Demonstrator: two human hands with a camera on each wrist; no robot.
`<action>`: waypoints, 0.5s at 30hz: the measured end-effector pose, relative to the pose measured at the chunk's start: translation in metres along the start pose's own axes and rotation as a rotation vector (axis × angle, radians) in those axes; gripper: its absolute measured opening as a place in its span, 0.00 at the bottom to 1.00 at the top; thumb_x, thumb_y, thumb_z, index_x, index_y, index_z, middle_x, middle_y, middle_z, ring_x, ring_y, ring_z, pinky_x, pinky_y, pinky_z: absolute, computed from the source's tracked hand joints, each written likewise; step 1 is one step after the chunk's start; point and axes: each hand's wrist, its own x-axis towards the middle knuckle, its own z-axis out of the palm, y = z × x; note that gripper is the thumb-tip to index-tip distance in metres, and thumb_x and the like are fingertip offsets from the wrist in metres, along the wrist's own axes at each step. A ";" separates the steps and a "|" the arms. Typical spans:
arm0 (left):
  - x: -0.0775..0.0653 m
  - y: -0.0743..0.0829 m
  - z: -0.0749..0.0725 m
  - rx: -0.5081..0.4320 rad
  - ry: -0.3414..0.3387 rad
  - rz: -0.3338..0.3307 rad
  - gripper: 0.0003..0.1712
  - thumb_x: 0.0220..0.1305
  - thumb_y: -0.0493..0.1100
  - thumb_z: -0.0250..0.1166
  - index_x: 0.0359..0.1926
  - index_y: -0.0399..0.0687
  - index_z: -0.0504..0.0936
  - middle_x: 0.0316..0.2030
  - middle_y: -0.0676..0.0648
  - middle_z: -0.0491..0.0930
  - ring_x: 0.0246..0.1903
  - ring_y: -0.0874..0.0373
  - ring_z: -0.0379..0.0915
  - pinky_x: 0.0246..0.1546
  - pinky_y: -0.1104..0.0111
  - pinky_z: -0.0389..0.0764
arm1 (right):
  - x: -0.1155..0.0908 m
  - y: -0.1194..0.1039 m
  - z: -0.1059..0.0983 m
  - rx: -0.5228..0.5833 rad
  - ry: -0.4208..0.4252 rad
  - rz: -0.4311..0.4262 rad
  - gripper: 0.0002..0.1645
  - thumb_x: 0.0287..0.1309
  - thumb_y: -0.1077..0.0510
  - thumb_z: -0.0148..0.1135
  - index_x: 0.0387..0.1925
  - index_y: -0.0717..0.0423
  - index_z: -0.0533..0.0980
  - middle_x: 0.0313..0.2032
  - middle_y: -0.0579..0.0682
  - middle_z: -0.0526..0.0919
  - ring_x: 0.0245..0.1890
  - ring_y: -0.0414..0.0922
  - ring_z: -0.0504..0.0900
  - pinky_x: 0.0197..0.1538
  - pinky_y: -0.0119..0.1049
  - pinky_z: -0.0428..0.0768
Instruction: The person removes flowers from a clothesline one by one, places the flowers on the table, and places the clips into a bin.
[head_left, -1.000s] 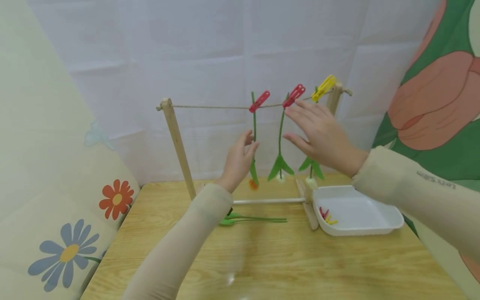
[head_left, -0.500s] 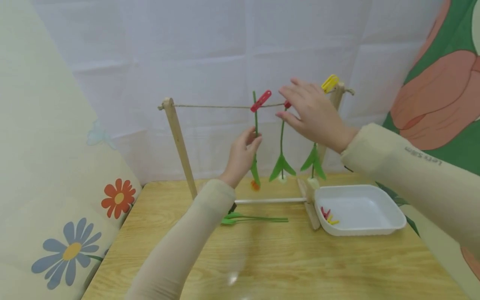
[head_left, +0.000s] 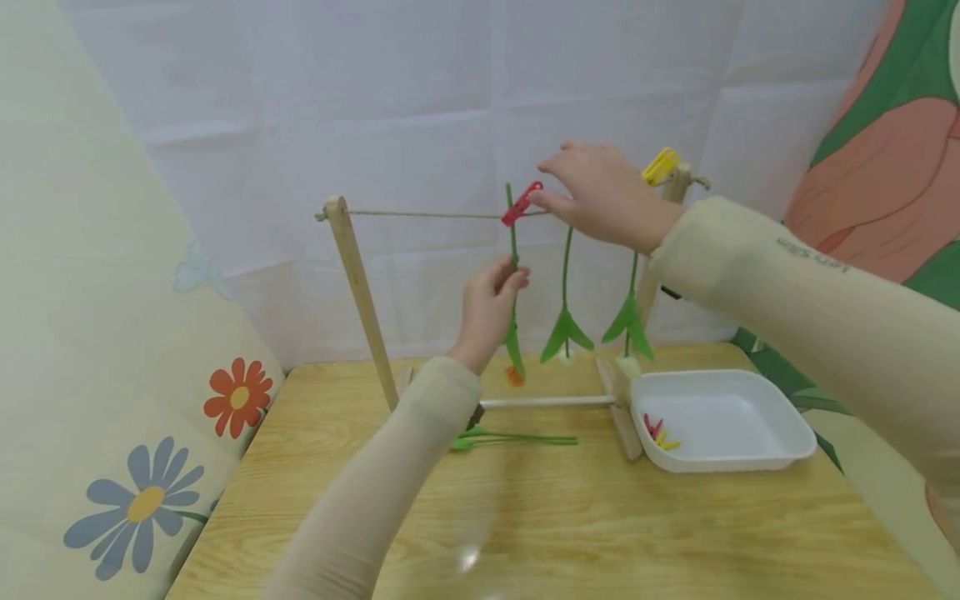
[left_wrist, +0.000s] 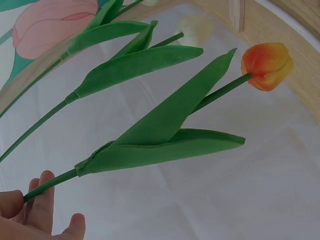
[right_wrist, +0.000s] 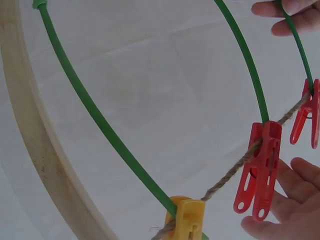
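Three artificial tulips hang heads-down from a twine line [head_left: 427,215], each stem clipped by a clothespin. My left hand [head_left: 491,308] pinches the stem of the orange tulip [left_wrist: 267,67] between thumb and fingers, above its leaves. A red clothespin [head_left: 519,206] fastens that stem to the line. Just right of this clip is my right hand [head_left: 603,196], fingers spread and relaxed, thumb tip right at the clip's end. It hides the middle red clothespin [right_wrist: 260,170] in the head view. A yellow clothespin [head_left: 661,167] holds the rightmost tulip.
Wooden posts [head_left: 360,292] carry the line, joined low down by a white rod [head_left: 547,402]. Green stems [head_left: 525,438] lie on the table [head_left: 525,525]. At right stands a white tray [head_left: 723,463] with several red and yellow clothespins [head_left: 660,435].
My right hand has moved left and up, from the middle red clothespin to the left one. My left hand has risen slightly and closed its fingers on the orange tulip's stem.
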 end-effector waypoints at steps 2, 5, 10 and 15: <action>-0.001 0.000 0.001 -0.009 0.011 -0.007 0.15 0.72 0.33 0.58 0.57 0.31 0.78 0.50 0.35 0.84 0.50 0.45 0.82 0.57 0.65 0.81 | 0.006 -0.001 -0.003 0.020 -0.071 0.033 0.31 0.77 0.48 0.49 0.66 0.70 0.69 0.64 0.70 0.73 0.68 0.65 0.67 0.70 0.64 0.63; -0.003 -0.001 0.002 -0.019 0.022 -0.005 0.15 0.72 0.33 0.58 0.55 0.31 0.79 0.48 0.34 0.85 0.49 0.45 0.83 0.56 0.65 0.82 | 0.014 -0.003 -0.007 0.060 -0.180 0.066 0.30 0.78 0.49 0.45 0.66 0.70 0.69 0.64 0.69 0.74 0.65 0.64 0.70 0.68 0.61 0.68; -0.005 -0.003 0.001 -0.022 0.034 -0.006 0.15 0.71 0.32 0.58 0.55 0.30 0.79 0.46 0.33 0.85 0.48 0.44 0.83 0.56 0.65 0.82 | 0.024 -0.004 -0.009 0.090 -0.299 0.068 0.26 0.79 0.52 0.41 0.61 0.67 0.73 0.58 0.67 0.79 0.56 0.60 0.78 0.60 0.57 0.75; -0.006 -0.004 0.001 -0.019 0.041 -0.011 0.14 0.70 0.31 0.59 0.54 0.29 0.79 0.45 0.33 0.85 0.48 0.43 0.84 0.56 0.66 0.82 | 0.031 -0.003 -0.011 0.052 -0.348 0.018 0.23 0.78 0.54 0.44 0.54 0.67 0.77 0.45 0.64 0.83 0.38 0.53 0.79 0.47 0.50 0.77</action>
